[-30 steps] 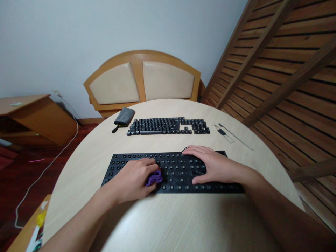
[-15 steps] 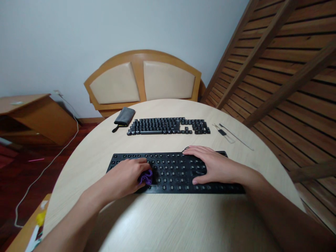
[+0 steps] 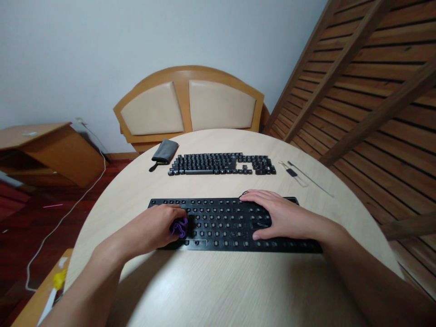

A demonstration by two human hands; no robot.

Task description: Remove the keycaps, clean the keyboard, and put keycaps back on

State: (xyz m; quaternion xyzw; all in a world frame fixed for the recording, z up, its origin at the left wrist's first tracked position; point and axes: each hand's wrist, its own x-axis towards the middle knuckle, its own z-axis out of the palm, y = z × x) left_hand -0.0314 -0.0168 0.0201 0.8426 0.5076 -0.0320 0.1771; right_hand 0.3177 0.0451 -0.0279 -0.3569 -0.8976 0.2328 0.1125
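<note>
A black keyboard base [image 3: 218, 234] with its keycaps off lies across the near part of the table, bare switches showing in rows. My left hand [image 3: 160, 225] is closed round a bunched purple cloth [image 3: 179, 227], pressed on the left part of the base. My right hand [image 3: 277, 213] rests on the right part, fingers stretched to the far edge and thumb spread toward the near side; its palm hides some switches. Beyond the base, the removed keycaps [image 3: 204, 164] are laid out in keyboard order.
A grey pouch [image 3: 165, 151] lies at the far left of the round table [image 3: 218, 290]. To the right are a wire keycap puller [image 3: 292, 173] and a thin dark rod [image 3: 311, 179]. A padded chair back [image 3: 221, 106] stands behind; a slatted wooden panel [image 3: 361, 81] is on the right.
My left hand has slid left along the keyboard base with the purple cloth. The right hand stays in place on the base. The view has shifted slightly.
</note>
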